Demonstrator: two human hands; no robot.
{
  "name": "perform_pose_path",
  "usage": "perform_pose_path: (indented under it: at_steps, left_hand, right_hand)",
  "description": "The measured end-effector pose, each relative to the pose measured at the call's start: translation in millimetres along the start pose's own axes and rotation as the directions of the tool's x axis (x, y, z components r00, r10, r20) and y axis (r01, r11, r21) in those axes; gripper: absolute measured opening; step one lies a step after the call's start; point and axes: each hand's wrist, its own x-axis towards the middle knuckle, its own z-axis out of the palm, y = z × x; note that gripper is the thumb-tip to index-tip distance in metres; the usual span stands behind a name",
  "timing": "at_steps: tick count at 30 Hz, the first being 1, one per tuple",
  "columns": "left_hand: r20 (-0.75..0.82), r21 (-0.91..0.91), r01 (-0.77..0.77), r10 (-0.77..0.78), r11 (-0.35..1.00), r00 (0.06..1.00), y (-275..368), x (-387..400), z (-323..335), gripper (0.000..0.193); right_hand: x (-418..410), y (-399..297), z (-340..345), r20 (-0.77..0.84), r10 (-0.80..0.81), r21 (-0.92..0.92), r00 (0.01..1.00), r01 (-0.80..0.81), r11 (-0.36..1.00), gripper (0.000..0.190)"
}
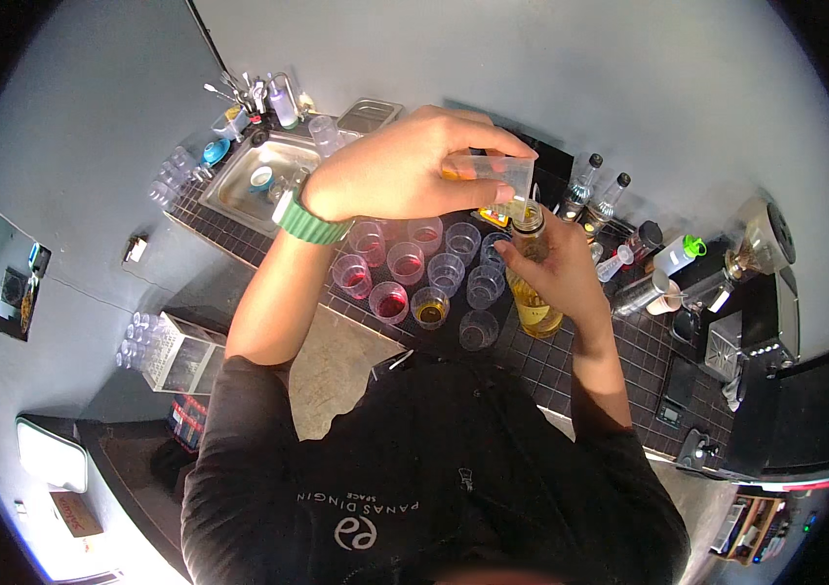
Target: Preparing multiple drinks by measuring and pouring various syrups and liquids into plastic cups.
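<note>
My left hand [403, 164], with a green-banded watch at its wrist, grips a small clear plastic measuring cup [506, 175]. The cup is tilted, its lower edge at the mouth of a clear glass bottle [531, 311]. Around that bottle's upper part my right hand [561, 267] is closed. The bottle holds yellow liquid and bears a label. Left of it stand rows of clear plastic cups. Several contain red liquid, such as the front red cup [389, 303]. One cup [430, 311] has dark yellow liquid at its bottom; the cup nearest me [478, 330] looks empty.
A steel sink [228, 179] holds dishes at left. Behind my right hand stand two bottles with black caps [601, 194]. Farther right are a green-capped squeeze bottle [678, 254], a coffee grinder [758, 234] and a small scale [670, 409] on the black tiled counter [531, 365].
</note>
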Motion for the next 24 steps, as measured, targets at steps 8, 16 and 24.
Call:
perform_pose_path:
  at_steps: [8, 16, 24]
  left_hand:
    - [-0.048, -0.183, 0.026, -0.035, 0.983, 0.998, -4.4, -9.6, 11.8, 0.042]
    - [-0.352, -0.745, -0.127, -0.224, 0.655, 0.909, -52.2, -33.3, 78.4, 0.052]
    - [-0.506, -0.804, -0.333, -0.274, 0.492, 0.818, -58.1, -28.6, 74.2, 0.053]
  right_hand:
    - [-3.0, -5.5, 0.9, -0.022, -0.011, 0.04, 1.0, 0.012, 0.999, 0.037]
    - [-16.1, 5.3, 2.9, -0.075, 0.051, 0.181, 0.996, -0.037, 0.983, 0.023]
    - [-38.5, 18.7, -9.9, -0.097, 0.163, 0.379, 0.982, -0.115, 0.918, 0.016]
